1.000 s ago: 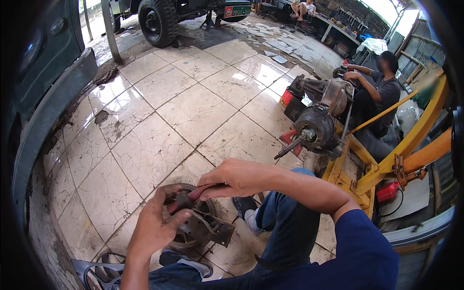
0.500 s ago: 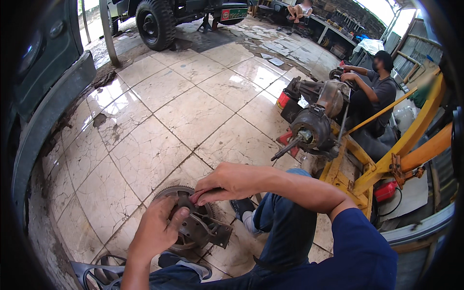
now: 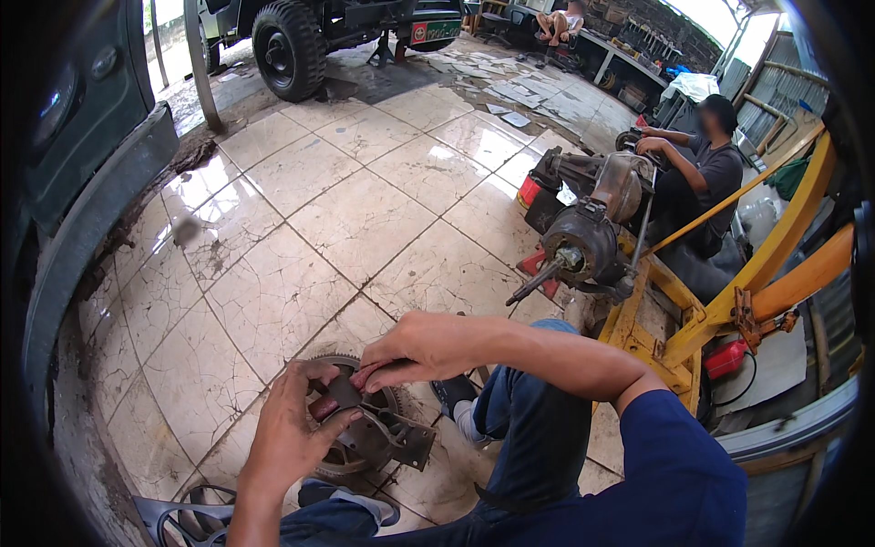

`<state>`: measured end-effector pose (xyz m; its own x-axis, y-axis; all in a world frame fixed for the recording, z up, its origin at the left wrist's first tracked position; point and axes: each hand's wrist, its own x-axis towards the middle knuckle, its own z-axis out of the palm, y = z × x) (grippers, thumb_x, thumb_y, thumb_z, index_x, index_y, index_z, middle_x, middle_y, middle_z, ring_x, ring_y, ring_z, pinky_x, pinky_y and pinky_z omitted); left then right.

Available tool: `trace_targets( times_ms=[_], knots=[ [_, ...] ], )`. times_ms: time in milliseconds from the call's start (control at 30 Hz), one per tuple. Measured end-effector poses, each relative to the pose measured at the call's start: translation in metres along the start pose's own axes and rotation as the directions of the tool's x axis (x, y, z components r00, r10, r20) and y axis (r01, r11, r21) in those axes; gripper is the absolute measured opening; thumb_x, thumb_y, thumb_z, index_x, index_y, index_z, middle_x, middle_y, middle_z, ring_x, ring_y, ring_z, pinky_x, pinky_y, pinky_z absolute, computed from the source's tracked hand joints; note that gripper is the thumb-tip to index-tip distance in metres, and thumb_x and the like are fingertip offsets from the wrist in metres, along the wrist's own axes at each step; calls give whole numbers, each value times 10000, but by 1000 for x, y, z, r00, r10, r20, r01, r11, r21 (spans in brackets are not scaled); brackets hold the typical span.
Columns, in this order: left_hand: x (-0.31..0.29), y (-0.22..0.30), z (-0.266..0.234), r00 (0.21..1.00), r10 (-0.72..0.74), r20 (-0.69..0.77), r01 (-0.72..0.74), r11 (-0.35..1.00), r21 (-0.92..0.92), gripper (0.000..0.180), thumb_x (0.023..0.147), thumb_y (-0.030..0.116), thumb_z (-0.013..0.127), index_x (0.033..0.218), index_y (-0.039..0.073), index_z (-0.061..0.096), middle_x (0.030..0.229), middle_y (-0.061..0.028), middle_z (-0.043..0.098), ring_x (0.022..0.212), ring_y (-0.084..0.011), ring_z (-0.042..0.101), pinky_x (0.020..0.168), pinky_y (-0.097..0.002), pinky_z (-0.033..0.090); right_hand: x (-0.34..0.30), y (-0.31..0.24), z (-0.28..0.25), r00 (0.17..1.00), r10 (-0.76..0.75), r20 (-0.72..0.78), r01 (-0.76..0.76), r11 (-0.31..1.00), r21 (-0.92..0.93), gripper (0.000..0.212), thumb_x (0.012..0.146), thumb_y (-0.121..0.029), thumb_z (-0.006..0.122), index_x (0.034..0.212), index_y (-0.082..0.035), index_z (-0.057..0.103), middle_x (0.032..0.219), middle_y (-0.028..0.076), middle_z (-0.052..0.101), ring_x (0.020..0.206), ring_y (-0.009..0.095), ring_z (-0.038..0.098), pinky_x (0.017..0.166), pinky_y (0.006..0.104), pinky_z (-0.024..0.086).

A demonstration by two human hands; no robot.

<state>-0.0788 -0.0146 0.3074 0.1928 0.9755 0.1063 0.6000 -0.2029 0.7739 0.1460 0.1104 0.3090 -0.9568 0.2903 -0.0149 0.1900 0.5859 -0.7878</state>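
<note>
The toothed gear assembly (image 3: 365, 438) is lying on the tiled floor (image 3: 301, 228) just ahead of the person's knees. The left hand (image 3: 287, 433) is pinching a small dark part (image 3: 342, 394) at the assembly's centre; the right hand (image 3: 424, 348) is closing on a slim red-tipped tool (image 3: 369, 374) touching that part. Judgement: a centre piece is being worked loose or seated; the next move is calling for steady hold and controlled leverage. An axle housing (image 3: 588, 228) is standing well apart.

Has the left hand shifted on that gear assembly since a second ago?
No. The left hand grips the same spot on the toothed gear assembly, beside the right hand; only the camera shifted.
</note>
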Motion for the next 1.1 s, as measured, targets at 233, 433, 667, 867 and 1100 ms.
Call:
trace_targets(
  times_ms=[233,433,667,867,1100],
  knots=[
    [-2,9,9,997,-67,-39,61,988,-145,462,836,99,744,1224,-16,521,1051,-131,624,1003,-218,622,851,-340,507,-2,-3,-4,1000,-4,9,4,999,-42,272,971,-272,620,1127,-53,666,917,145,714,819,350,668,695,400,509],
    [-4,3,-1,926,-336,174,377,858,-349,462,892,151,713,1274,-17,514,1095,-182,632,1034,-284,643,876,-371,528,4,-2,1,1000,-11,12,12,998,-68,267,971,-268,617,1123,-54,665,915,145,711,823,353,665,700,409,508],
    [-1,-5,4,999,41,25,-43,997,68,487,796,120,802,1205,11,562,1152,-148,611,1046,-229,634,875,-360,523,2,-11,2,989,145,-5,-144,980,-137,237,910,-220,692,1069,-44,688,883,158,697,786,358,673,677,386,509],
    [-10,-5,-1,992,-124,38,129,975,-181,466,883,217,718,1269,16,552,1180,-161,615,1049,-284,635,877,-370,510,6,-15,4,995,93,-42,-97,990,-106,235,884,-152,699,1074,-17,670,875,160,692,788,362,672,683,375,516],
    [-5,-1,2,997,-65,44,62,996,66,494,872,263,731,1274,30,562,1143,-153,633,1085,-321,616,934,-411,486,6,-10,3,995,74,-61,-80,992,-99,224,889,-161,697,1060,-18,677,867,152,701,775,344,680,683,370,520]
  ],
)
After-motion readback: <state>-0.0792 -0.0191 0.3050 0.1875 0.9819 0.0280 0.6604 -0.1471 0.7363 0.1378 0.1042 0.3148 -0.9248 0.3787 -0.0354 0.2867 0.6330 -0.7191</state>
